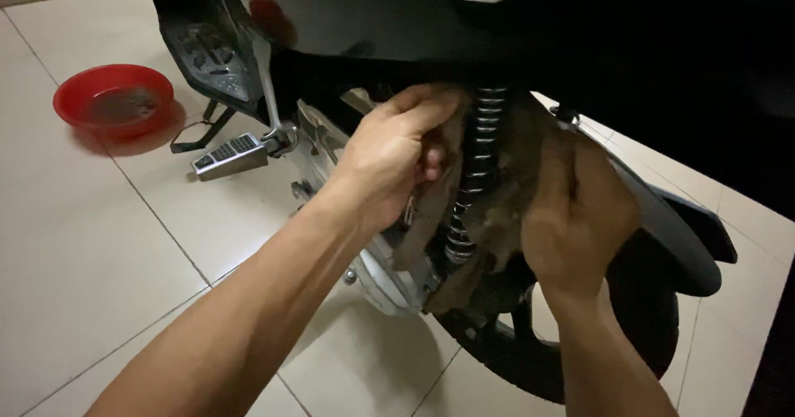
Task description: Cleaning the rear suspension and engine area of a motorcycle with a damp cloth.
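Both hands (397, 156) (580, 218) with brown rag (505, 210) around shock spring (476, 177)

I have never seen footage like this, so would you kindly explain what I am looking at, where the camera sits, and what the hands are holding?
There is one picture, taken by a camera worn on the person's head and looking down along their own bare arms. No machine is doing the handling here.

In front of them stands a dark scooter on a pale tiled floor; you see its rear wheel and a coiled shock absorber spring.

The left hand and the right hand each grip a brown rag that passes around the spring, one hand on either side.

Further off are a folded-out footrest and a red bowl on the floor, which seems to hold murky liquid.
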